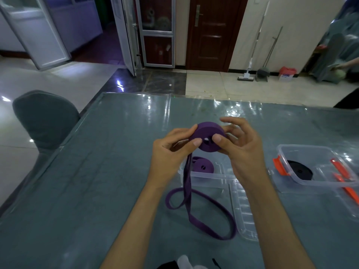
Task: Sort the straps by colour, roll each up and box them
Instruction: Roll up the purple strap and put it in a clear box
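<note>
Both hands hold a partly rolled purple strap (206, 133) above the table. My left hand (171, 150) pinches the roll's left side with thumb and forefinger. My right hand (239, 144) grips the right side, thumb on the roll's face. The strap's loose tail (204, 216) hangs down and loops on the table. Below the roll, a clear plastic box (223, 177) holds another rolled purple strap (203, 166). A second clear box (318, 183) with orange clips at the right holds a rolled black strap (301, 171).
The table (97, 191) has a grey-green cloth under clear film. A clear lid (243, 210) lies beside the near box. A covered chair (44, 121) stands at the left edge. A black item (169, 265) shows at the bottom edge. Mops lean on the far wall.
</note>
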A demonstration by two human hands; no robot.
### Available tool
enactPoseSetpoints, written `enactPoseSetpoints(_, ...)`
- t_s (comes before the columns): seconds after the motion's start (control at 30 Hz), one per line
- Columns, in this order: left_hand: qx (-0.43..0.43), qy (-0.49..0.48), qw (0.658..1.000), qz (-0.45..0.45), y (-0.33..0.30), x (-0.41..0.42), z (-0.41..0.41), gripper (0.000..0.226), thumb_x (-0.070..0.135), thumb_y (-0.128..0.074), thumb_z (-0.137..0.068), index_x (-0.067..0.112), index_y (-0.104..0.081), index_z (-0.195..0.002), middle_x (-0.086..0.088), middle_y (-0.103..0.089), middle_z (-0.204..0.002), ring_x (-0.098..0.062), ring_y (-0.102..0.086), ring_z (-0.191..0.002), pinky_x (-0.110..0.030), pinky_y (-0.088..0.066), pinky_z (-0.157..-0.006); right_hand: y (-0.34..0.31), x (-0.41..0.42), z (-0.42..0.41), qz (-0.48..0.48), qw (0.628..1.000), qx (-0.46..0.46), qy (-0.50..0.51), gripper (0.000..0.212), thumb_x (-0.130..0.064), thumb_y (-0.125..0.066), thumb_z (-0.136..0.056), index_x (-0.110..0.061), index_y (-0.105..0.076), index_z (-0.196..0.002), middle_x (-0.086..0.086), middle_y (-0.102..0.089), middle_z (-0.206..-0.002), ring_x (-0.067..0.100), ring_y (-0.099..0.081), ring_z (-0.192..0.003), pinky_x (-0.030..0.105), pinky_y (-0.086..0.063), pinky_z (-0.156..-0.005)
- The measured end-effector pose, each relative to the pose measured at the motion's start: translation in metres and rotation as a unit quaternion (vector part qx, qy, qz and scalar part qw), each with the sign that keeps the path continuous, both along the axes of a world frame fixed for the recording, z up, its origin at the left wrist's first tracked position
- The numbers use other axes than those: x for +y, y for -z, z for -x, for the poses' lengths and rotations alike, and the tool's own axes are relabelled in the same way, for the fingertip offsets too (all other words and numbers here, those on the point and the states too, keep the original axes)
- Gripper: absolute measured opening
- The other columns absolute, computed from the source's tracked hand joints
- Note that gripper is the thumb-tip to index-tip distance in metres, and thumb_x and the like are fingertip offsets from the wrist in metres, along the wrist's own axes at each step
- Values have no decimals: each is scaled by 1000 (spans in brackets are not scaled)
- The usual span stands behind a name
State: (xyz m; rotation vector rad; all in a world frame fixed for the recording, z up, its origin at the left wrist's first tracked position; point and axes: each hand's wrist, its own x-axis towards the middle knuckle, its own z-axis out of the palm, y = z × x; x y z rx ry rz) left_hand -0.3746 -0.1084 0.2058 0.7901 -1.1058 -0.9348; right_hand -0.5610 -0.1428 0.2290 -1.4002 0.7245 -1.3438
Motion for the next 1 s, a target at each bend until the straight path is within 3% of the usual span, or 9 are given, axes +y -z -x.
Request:
enactPoseSetpoints(0.07,-16,17,1000,5,0,-1,-5,34,8,-82,-88,20,-80,-119,-6,-78,-115,-19,-77,-107,-22,-58,-93,4,3,-2,-21,999,-25,-19,26,-27,-88,-80,-22,-73,-101,8,-78,-107,30,-76,-102,41,-65,-82)
enactPoseSetpoints(0.2,-9,-38,999,2,2,-1,-1,21,8,-85,-85,13,-83,-105,-5,-82,-107,-22,-79,-103,-22,-60,-88,6,6,-3,-35,999,29,-10,28,-20,-89,-77,-14,-61,-82,13,-79,-100,33,-78,-92,43,-66,-77)
enactPoseSetpoints(0.37,-37,38,999,8,-4,-4,-11,29,4,-79,-90,13,-79,-117,-4,-78,-114,-17,-76,-106,-22,-58,-93,3,8,-10,-11,999,-18,34,20,-13,-84,-81,-24,-75,-95,9,-80,-100,29,-78,-95,41,-65,-82)
enactPoseSetpoints(0.5,-49,-29,998,25,-7,-2,-10,21,4,-86,-83,12,-82,-102,-6,-81,-105,-22,-79,-99,-24,-61,-87,0,7,-5,-32,999,32,-14,27,-15,-86,-80,-11,-59,-83,13,-79,-95,31,-78,-89,37,-64,-78)
enactPoseSetpoints(0.63,-50,6,998,24,-9,5,-8,27,5,-81,-86,11,-80,-112,-4,-79,-112,-18,-77,-105,-22,-59,-92,-8,8,-2,-5,1000,7,-6,28,-25,-86,-84,-22,-71,-108,13,-80,-102,33,-79,-94,41,-66,-78)
enactPoseSetpoints(0.73,-66,53,996,29,-13,3,-17,35,2,-81,-86,12,-78,-119,-5,-78,-113,-17,-76,-105,-22,-58,-93,-8,8,-3,2,1000,-11,-16,24,-26,-87,-83,-19,-70,-98,12,-79,-107,32,-77,-101,40,-65,-82)
enactPoseSetpoints(0.87,-44,-2,999,14,-8,5,-8,30,9,-89,-80,24,-83,-105,-4,-82,-105,-20,-79,-99,-23,-60,-86,-12,7,0,6,999,38,5,37,-32,-93,-74,-19,-63,-90,11,-79,-98,31,-78,-92,34,-64,-74)
enactPoseSetpoints(1.0,-56,73,995,28,-7,4,-9,41,12,-83,-88,27,-77,-126,-1,-78,-115,-15,-75,-107,-21,-57,-95,-13,7,1,26,999,-25,25,31,-31,-91,-79,-24,-73,-103,10,-79,-102,31,-78,-96,36,-64,-77)
